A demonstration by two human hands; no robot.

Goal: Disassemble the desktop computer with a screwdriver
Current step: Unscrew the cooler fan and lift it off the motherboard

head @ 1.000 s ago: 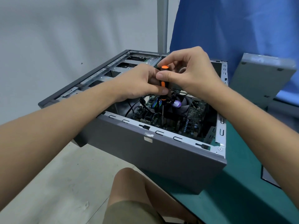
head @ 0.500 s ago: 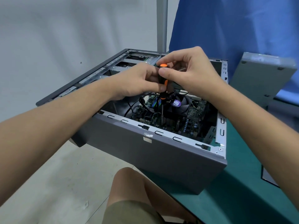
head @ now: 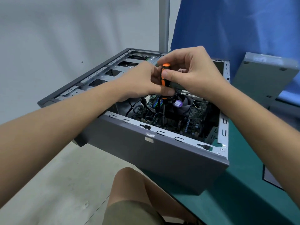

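Observation:
An open grey desktop computer case (head: 155,158) lies on its side on a green table, its left end overhanging the table's edge. Inside I see the motherboard (head: 193,120) and a black cooler fan (head: 183,106) with a purple sticker. An orange-and-black screwdriver (head: 164,78) stands upright over the board, its shaft reaching down beside the fan. My left hand (head: 138,83) grips the lower part of the handle. My right hand (head: 191,70) pinches the upper part of the handle with thumb and fingers. The tip's contact point is too small to make out.
A detached grey side panel (head: 264,77) leans upright at the right, against a blue curtain (head: 235,26). A metal pole (head: 164,23) rises behind the case. The green table (head: 240,200) extends to the right. My knee (head: 129,181) sits below the case's front.
My right thumb has shifted round the screwdriver handle, showing more orange. Both hands stay at the same spot over the fan.

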